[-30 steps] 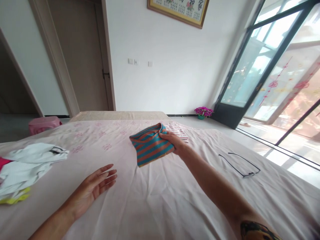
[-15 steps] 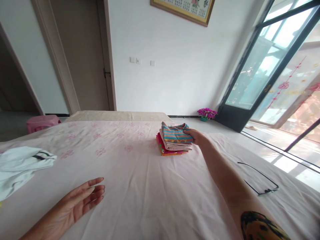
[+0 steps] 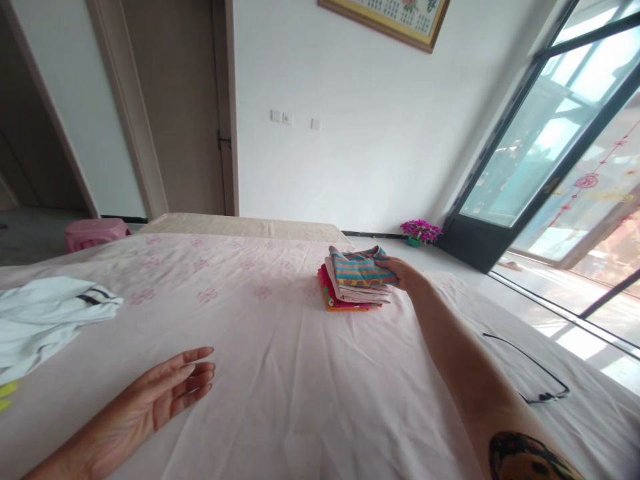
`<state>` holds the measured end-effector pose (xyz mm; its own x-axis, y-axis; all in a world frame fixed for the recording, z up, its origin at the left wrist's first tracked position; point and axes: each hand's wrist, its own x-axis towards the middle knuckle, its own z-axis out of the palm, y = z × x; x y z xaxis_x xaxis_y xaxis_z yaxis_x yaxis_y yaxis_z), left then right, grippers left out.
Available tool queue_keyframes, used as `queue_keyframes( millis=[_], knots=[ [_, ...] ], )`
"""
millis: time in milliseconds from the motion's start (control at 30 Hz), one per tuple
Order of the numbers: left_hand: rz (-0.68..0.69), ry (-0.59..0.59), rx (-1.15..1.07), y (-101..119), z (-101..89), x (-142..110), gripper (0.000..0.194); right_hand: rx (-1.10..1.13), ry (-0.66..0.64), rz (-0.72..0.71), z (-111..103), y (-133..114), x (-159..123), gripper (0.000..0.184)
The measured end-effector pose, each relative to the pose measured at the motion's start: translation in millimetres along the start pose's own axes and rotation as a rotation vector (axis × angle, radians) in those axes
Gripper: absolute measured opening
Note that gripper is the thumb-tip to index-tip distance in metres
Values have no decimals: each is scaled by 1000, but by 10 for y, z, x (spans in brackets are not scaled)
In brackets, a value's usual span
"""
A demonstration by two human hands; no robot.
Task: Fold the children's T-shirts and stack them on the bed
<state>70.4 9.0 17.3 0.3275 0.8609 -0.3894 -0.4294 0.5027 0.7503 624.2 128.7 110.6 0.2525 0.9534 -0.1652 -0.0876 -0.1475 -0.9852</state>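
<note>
A folded shirt (image 3: 357,267) with blue and orange stripes lies on top of a small stack of folded clothes (image 3: 350,305) at the far right part of the bed. The lower layers are pale, pink-red and orange. My right hand (image 3: 397,272) reaches out to the stack and grips the shirt's right edge, thumb on top; the fingers underneath are partly hidden. My left hand (image 3: 167,390) is over the pink sheet (image 3: 240,413) at lower left, empty, its fingers stretched out and slightly curled. A white garment (image 3: 50,320) with dark stripes lies crumpled at the left.
A pair of glasses (image 3: 543,373) lies beside my right forearm. Something yellow (image 3: 7,395) shows at the left edge. Beyond the bed are a pink stool (image 3: 95,233), a pot of purple flowers (image 3: 421,231) and a glass door (image 3: 505,167).
The view has shifted slightly, so most things appear a little farther right. My right hand still grips the striped shirt on the stack; my left hand stays open.
</note>
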Motion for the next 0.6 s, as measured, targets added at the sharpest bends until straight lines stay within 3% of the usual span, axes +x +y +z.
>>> queue_keyframes(
  millis=[100,233,400,467,600],
  knots=[
    [-8,-25,14,24,60,-59,36,-31,-4,-3,-45,-41,18,26],
    [-20,-64,33,44,80,-100,32,-141,35,109,-31,-36,27,22],
    [-16,-67,47,39,52,-74,33,-161,41,103,8,-46,7,18],
    [-12,-62,49,35,50,-66,35,-225,23,30,22,-58,2,22],
    [-18,-50,38,32,54,-69,39,-625,107,-163,51,-13,50,23]
  ],
)
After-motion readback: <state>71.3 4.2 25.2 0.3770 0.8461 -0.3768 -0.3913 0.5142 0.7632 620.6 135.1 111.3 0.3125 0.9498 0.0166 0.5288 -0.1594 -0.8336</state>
